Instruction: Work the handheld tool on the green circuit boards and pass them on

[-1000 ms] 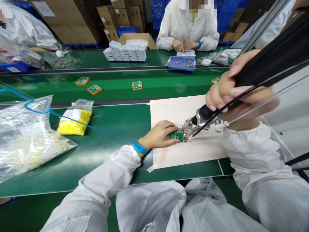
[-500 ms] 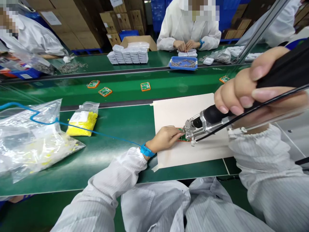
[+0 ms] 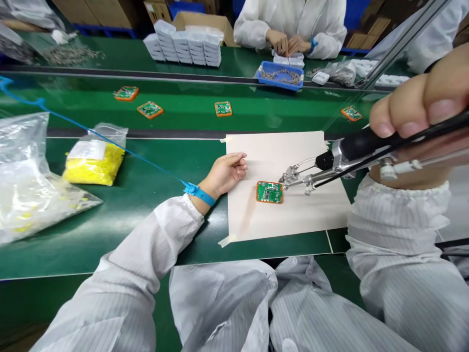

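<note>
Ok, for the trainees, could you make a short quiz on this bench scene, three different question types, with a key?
1. Multiple choice: what does the right hand hold?
A) the blue tray
B) a black-bodied tool
C) the yellow bag

2. Count: how many orange-edged boards lie on the green strip beyond the pale sheet?

3. True or false: the left hand is apart from the circuit board on the sheet.

Key: 1 B; 2 four; 3 true.

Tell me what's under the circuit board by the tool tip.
The circuit board lies on a pale sheet taped to the green table. Its underside and the patch of sheet directly beneath are covered, so neither can be seen.
</note>
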`<state>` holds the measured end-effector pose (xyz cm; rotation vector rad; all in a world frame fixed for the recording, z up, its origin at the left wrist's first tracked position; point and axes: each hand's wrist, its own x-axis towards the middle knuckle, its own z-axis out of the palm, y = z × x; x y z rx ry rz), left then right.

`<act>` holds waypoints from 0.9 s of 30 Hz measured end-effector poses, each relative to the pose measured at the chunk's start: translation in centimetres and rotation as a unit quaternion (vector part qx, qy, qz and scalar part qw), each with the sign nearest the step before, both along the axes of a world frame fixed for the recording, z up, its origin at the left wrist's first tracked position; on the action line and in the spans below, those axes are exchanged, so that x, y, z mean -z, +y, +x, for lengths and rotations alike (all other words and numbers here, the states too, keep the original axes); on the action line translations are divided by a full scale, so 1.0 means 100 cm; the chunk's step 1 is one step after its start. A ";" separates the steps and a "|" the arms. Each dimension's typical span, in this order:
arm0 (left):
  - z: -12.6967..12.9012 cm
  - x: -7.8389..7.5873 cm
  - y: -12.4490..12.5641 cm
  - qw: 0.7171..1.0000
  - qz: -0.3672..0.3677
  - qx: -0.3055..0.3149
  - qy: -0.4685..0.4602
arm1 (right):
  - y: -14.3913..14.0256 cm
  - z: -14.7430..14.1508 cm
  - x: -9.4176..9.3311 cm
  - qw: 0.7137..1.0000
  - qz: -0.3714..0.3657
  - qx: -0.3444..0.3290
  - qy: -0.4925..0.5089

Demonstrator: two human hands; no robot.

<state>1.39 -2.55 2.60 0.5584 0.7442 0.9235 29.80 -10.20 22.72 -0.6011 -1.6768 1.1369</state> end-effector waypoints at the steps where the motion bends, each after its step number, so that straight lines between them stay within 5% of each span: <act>1: -0.002 -0.002 0.001 1.000 -0.011 0.004 -0.010 | 0.001 -0.009 0.000 1.000 0.020 -0.013 -0.017; 10: 0.001 -0.013 -0.007 0.999 -0.006 0.036 0.014 | 0.021 -0.030 0.010 0.985 0.023 -0.124 -0.115; 17: 0.000 -0.003 -0.004 0.999 0.002 0.042 0.001 | 0.023 -0.046 0.040 0.993 0.058 -0.083 0.053; 27: 0.001 -0.007 -0.006 0.999 0.013 0.050 0.010 | 0.024 -0.047 0.030 0.991 0.038 -0.129 0.008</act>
